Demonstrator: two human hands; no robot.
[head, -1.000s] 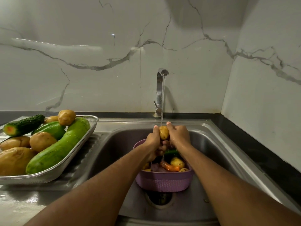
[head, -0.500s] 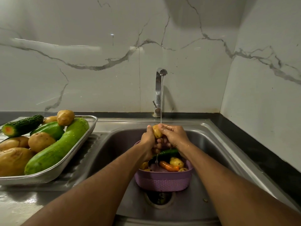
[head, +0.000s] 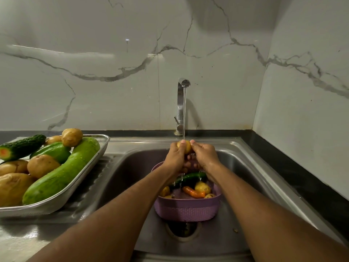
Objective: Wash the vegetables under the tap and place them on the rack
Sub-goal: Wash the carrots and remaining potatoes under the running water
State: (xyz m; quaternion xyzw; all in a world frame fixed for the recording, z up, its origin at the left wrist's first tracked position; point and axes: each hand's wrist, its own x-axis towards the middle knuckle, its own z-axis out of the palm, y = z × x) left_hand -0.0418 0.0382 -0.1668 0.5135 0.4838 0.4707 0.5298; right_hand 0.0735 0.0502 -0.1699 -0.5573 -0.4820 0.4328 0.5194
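White marble-veined wall tiles back a stainless steel sink unit (head: pixel 251 157). On my far left a shallow steel mesh rack (head: pixel 94 159) sits on the drainboard, loaded with large brown potatoes (head: pixel 42 166), a long pale green gourd (head: pixel 62 173) and a dark bumpy cucumber (head: pixel 22 146) with a cut end. Moving right, I see my left hand (head: pixel 174 157) and right hand (head: pixel 204 156) raised together over the basin, fingers of both curled around a small yellow potato (head: pixel 186 145) held directly under the thin stream from the chrome tap (head: pixel 181 103). Below them a round purple plastic basket (head: pixel 187 209) stands over the drain, holding a green cucumber (head: pixel 192 176), an orange carrot (head: pixel 193 192) and more small potatoes.
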